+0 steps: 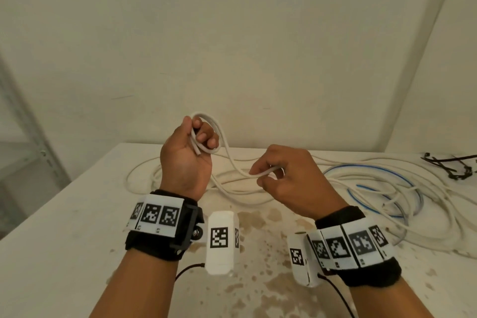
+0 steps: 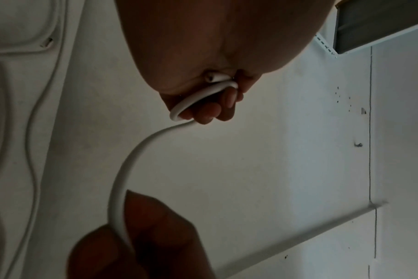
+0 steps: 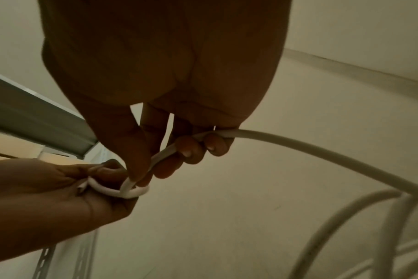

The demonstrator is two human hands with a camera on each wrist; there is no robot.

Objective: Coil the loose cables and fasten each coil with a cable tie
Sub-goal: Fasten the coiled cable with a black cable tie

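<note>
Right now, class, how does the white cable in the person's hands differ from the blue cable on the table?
The white cable is lifted, looped in the left hand and pinched by the right hand; the blue cable lies untouched on the table. White is partly coiled; blue sprawls loose. Neither has a tie.

head view downward, wrist views close

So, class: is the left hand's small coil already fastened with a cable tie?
No: the left hand grips the bare white cable loops, untied.
</note>
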